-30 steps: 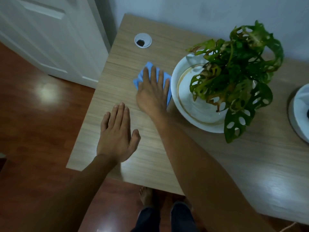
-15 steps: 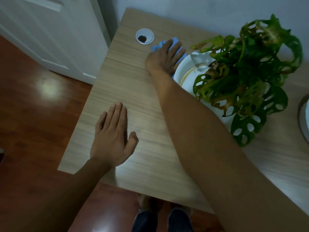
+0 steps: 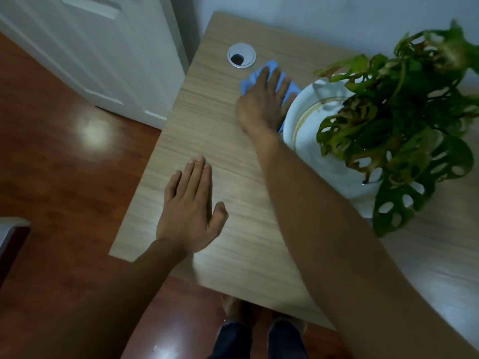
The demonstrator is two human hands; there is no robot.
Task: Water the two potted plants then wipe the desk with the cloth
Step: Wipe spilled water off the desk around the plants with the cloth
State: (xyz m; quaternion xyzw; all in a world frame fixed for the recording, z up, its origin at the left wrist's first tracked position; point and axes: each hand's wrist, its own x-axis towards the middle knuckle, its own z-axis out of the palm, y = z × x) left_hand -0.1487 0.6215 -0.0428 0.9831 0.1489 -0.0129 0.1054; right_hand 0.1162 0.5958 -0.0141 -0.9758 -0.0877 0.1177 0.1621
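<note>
A blue cloth (image 3: 252, 80) lies flat on the light wooden desk (image 3: 207, 120), between the cable hole and the plant pot. My right hand (image 3: 261, 102) presses down on it with fingers spread, covering most of it. The cloth's right edge touches the white pot (image 3: 308, 141) that holds a green plant (image 3: 404, 125) with holed leaves. My left hand (image 3: 191, 206) rests flat and empty on the desk near its front left corner.
A silver cable grommet (image 3: 241, 55) sits in the desk just behind the cloth. A white door (image 3: 98, 47) and red-brown wooden floor (image 3: 64, 164) lie to the left. The desk backs onto a pale wall (image 3: 311, 19). My feet (image 3: 241, 309) show below the front edge.
My right hand slid the cloth away towards the grommet, then back a little towards me beside the pot. My left hand stayed flat in place.
</note>
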